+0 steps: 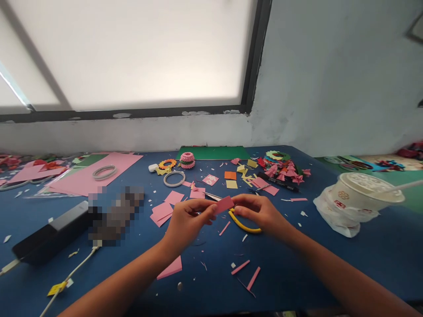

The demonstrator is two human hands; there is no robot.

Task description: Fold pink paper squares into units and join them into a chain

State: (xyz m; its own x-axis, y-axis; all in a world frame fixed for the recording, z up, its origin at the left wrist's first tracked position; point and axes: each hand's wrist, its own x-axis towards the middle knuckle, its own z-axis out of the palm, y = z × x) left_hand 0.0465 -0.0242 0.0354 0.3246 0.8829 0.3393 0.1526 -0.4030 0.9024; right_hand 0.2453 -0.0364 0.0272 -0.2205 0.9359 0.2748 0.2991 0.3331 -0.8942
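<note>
My left hand [190,220] pinches a small pink piece of paper [224,204] between thumb and fingers, above the table. The fingers of my right hand [259,213] are closed at the paper's right edge, thumb and forefinger together. Behind the paper, metal scissor blades [212,196] point to the left. A yellow curved loop [246,227] lies below my right hand and is partly covered by it; whether it belongs to the scissors I cannot tell. Pink paper squares [161,212] lie left of the paper, and thin pink strips [254,278] lie nearer to me.
A white cup [358,198] with a straw stands in a plastic bag at right. Folded paper pieces [287,169] and a black marker [280,184] lie behind. Pink sheets [109,176] bear a ring at left, near a black device [54,229] and a white cable [81,265].
</note>
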